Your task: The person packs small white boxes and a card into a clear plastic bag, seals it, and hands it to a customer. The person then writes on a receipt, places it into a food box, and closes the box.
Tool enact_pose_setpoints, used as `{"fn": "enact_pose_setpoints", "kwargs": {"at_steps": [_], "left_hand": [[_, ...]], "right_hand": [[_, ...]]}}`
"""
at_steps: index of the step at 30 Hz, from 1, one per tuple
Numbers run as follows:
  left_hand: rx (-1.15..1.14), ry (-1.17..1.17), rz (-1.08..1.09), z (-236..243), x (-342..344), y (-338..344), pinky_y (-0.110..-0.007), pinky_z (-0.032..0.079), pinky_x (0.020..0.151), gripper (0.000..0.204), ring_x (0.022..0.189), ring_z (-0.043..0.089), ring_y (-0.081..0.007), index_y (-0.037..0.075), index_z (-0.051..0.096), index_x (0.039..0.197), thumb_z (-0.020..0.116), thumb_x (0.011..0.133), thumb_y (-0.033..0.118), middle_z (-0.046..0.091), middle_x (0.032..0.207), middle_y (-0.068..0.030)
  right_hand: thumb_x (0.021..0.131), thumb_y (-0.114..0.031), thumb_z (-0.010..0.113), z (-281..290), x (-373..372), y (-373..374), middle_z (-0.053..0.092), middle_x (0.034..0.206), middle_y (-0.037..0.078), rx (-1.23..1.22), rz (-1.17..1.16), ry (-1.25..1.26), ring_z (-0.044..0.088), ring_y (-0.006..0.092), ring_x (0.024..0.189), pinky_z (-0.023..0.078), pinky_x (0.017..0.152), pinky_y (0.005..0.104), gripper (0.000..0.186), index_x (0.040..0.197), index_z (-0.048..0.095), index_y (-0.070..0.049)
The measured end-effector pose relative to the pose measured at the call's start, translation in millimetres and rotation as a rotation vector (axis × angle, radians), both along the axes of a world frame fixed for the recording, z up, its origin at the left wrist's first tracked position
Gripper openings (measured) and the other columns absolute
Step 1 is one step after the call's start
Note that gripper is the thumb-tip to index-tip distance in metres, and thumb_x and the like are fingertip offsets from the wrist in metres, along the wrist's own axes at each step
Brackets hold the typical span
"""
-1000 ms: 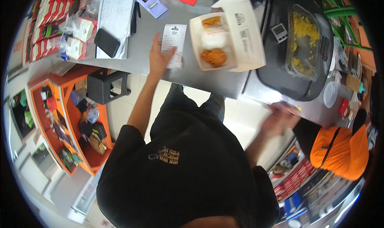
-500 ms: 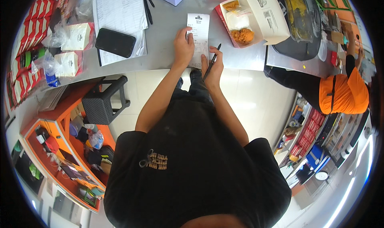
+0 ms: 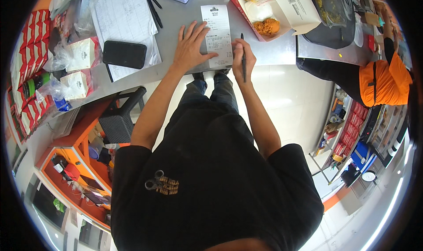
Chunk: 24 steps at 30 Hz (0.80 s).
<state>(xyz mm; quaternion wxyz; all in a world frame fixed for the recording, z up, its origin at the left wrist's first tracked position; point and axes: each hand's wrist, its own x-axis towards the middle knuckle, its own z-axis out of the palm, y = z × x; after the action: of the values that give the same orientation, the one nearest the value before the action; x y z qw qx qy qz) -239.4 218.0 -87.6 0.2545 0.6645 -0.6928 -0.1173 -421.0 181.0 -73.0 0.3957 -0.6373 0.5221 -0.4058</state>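
A long white printed receipt (image 3: 217,35) lies on the steel counter (image 3: 180,13) in front of me. My left hand (image 3: 189,48) rests with spread fingers on the counter at the receipt's left edge, its thumb lying across the paper. At the receipt's right side, my right hand (image 3: 243,57) holds a black pen (image 3: 243,63) upright between its fingers, the pen's lower end pointing back toward me. To the right of the receipt stands an opened food box (image 3: 260,15) with a fried piece of food (image 3: 267,27) and a white wrapped item inside.
A phone (image 3: 124,54) lies on written sheets (image 3: 121,13) at left, with black pens (image 3: 153,8) beside them. Farther left are small bagged boxes (image 3: 80,55) and red-and-white packs (image 3: 33,44). A lidded container (image 3: 330,6) stands right. A person in orange (image 3: 379,83) works at right.
My left hand has moved left and spread its fingers beside the receipt. My right hand has shifted right, and its pen now stands more upright. The whole view has shifted slightly.
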Motion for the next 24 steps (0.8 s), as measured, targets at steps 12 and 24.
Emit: {"fn": "enact_pose_setpoints", "kwargs": {"at_steps": [12,24], "left_hand": [[0.031,-0.008,0.025,3.8,0.3,-1.6,-0.051,0.017,0.109,0.091,0.132,0.033,-0.0261,0.008,0.041,0.134,0.076,0.062,0.052,0.042,0.140,-0.0047],[0.013,-0.041,0.014,-3.6,-0.2,-2.3,-0.051,0.017,0.109,0.081,0.132,0.032,-0.0250,0.009,0.048,0.131,0.073,0.066,0.051,0.038,0.143,-0.0037]], "right_hand": [[0.087,-0.009,0.062,-19.6,25.1,-34.4,0.064,0.075,0.006,0.291,0.087,-0.403,0.057,0.0083,0.064,0.047,0.058,0.0207,0.013,0.093,0.063,0.003],[0.081,-0.008,0.067,-14.5,24.3,-22.8,0.067,0.074,0.007,0.148,0.217,-0.074,0.061,0.0086,0.064,0.048,0.058,0.0226,0.011,0.089,0.067,-0.001]]}}
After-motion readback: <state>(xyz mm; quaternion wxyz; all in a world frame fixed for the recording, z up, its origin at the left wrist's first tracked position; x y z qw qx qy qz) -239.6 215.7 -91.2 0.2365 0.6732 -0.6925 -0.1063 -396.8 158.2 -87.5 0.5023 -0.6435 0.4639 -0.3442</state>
